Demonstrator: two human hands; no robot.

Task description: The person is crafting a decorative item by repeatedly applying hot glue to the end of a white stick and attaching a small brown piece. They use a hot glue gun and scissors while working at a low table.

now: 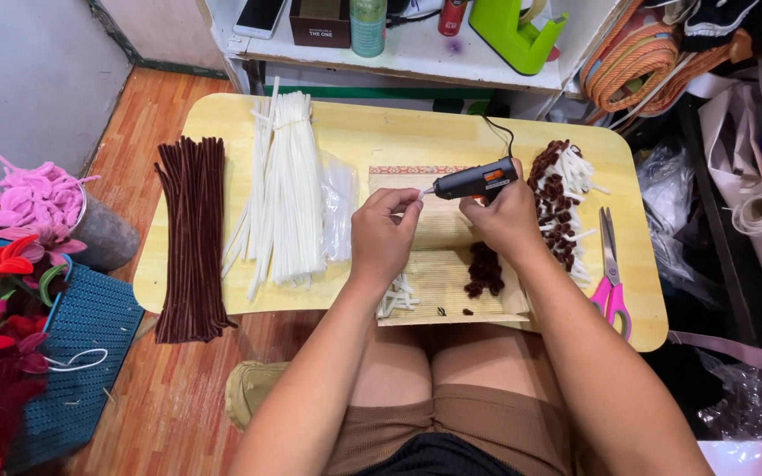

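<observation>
While right hand [506, 216] grips glue gun [476, 180], left hand [385, 231] pinches barely visible white piece [422, 193].

Both arms come up from the near edge and reach forward, side by side, bare from the elbows to the wrists. The left hand [383, 236] is a little to the left of the middle. Its back faces up. Its fingers [409, 199] are curled in, and the thumb and first finger pinch together at the tip, pointing to the right. The right hand [503, 216] is just beside it, on the right. Its back faces up too, and its fingers are bent and wrapped in a closed grip. The two hands are close but do not touch. Both wrists are straight.
</observation>
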